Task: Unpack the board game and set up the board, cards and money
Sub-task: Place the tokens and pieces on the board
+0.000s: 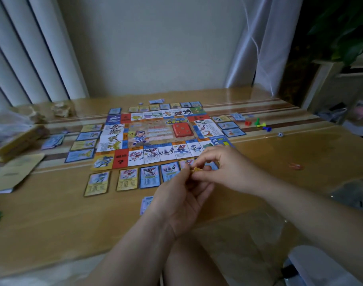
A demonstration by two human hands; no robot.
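A person's left hand (180, 197) and right hand (226, 168) meet above the table (52, 213) towards its near edge, fingers curled, the fingertips of both pinching a small yellow piece (196, 169) between them; its shape is too blurred to tell; just beyond the hands the game board (155, 133) lies unfolded and flat at the middle of the table, a red deck (181, 130) resting on its centre panel; property cards (127, 179) lie face up in rows along all four sides of the board, the near row partly hidden by the hands; one pile of pale blue notes (145, 203) sits beside the left wrist towards the near edge, a second pile (52, 141) lies towards the left edge, a third pile (155, 101) by the far edge and a fourth pile (237, 116) right of the board; past that pile are a red pawn (247, 123), green pawn (257, 120), yellow pawn (261, 125) and blue pawn (267, 128), close together, with a small die (280, 134) near them; a red rubber band (296, 166) lies towards the right edge; at the left edge sit a yellow box (17, 143) and, nearer, a folded paper sheet (13, 172).
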